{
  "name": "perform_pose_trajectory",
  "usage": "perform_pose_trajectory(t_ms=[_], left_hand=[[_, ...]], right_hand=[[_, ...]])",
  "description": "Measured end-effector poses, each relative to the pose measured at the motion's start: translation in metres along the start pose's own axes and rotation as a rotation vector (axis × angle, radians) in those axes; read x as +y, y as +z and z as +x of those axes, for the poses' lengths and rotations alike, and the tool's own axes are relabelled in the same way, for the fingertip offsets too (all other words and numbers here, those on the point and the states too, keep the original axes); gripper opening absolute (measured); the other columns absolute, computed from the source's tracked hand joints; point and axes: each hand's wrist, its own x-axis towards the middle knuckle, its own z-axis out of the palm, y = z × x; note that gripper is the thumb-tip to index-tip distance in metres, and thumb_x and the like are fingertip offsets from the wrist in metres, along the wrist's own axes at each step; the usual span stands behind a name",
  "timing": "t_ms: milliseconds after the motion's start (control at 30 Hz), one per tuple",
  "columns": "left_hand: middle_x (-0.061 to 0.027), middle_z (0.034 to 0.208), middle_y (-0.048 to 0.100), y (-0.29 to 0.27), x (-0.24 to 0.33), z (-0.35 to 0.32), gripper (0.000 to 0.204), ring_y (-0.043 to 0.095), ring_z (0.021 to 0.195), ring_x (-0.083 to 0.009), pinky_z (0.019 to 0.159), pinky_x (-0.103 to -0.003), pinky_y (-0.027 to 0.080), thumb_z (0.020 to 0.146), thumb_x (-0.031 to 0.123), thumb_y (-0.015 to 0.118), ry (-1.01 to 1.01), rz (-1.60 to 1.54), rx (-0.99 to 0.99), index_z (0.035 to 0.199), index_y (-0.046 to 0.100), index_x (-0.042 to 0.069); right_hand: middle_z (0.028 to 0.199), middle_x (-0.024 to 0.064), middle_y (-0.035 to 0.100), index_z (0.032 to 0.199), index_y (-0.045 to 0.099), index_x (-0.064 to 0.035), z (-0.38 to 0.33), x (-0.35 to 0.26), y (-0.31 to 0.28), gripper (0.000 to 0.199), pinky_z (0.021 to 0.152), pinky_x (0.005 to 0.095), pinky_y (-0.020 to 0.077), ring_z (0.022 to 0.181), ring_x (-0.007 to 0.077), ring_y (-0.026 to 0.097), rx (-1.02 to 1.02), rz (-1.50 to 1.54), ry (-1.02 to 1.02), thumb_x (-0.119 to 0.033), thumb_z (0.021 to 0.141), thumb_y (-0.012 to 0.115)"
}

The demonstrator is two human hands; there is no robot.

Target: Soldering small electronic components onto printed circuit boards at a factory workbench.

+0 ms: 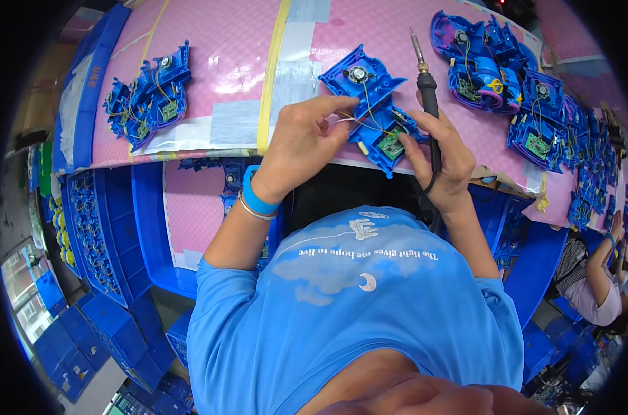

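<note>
In front of me on the table lies a blue plastic housing half (383, 90). A round speaker (357, 74) sits in its far end and a small green circuit board (391, 144) in its near end, with thin wires running between them. My left hand (303, 142) is closed at the housing's left side, thumb and index finger pinching thin wires (346, 120). My right hand (448, 162) holds a soldering iron (428, 93) with a black handle, its metal tip pointing up and away from the housing. The right thumb and fingertips also touch the housing beside the board.
Similar blue housings with boards and wires lie at the left (155, 97) and in piles at the right (490, 66). Pink padded matting with yellow tape (272, 76) covers the table. Blue bins (148, 228) stand below its near edge. Another person (597, 277) sits at the far right.
</note>
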Motion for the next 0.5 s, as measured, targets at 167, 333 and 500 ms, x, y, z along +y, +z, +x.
perform_pose_trajectory(t_ms=[167, 333, 500], left_hand=[[-0.002, 0.096, 0.055, -0.013, 0.013, -0.01, 0.042, 0.049, 0.069, -0.0059, 0.062, -0.022, 0.045, 0.088, -0.002, 0.063, -0.078, -0.692, 0.202, 0.131, 0.063, -0.003], [-0.003, 0.095, 0.057, -0.019, 0.014, -0.016, 0.04, 0.051, 0.074, -0.0057, 0.062, -0.022, 0.044, 0.094, 0.003, 0.06, -0.157, -0.895, 0.147, 0.134, 0.06, -0.002], [-0.0016, 0.092, 0.063, -0.004, 0.031, -0.015, 0.035, 0.055, 0.068, -0.0056, 0.057, -0.022, 0.045, 0.095, 0.004, 0.064, -0.106, -0.781, 0.15, 0.13, 0.062, -0.002]], right_hand=[[0.122, 0.0248, 0.067, 0.116, 0.065, -0.0019, 0.006, -0.004, 0.008, 0.038, 0.085, 0.0334, 0.0565, 0.106, 0.0286, 0.07, 0.026, -0.006, -0.103, 0.002, 0.08, 0.078], [0.121, 0.027, 0.067, 0.117, 0.063, 0.0005, 0.021, -0.013, 0.01, 0.035, 0.092, 0.0365, 0.0554, 0.109, 0.031, 0.07, 0.003, 0.121, -0.178, 0.007, 0.084, 0.074], [0.118, 0.0285, 0.067, 0.115, 0.06, 0.0021, 0.037, -0.031, 0.033, 0.032, 0.092, 0.0393, 0.0581, 0.104, 0.0311, 0.072, 0.068, 0.638, -0.014, 0.013, 0.086, 0.069]])
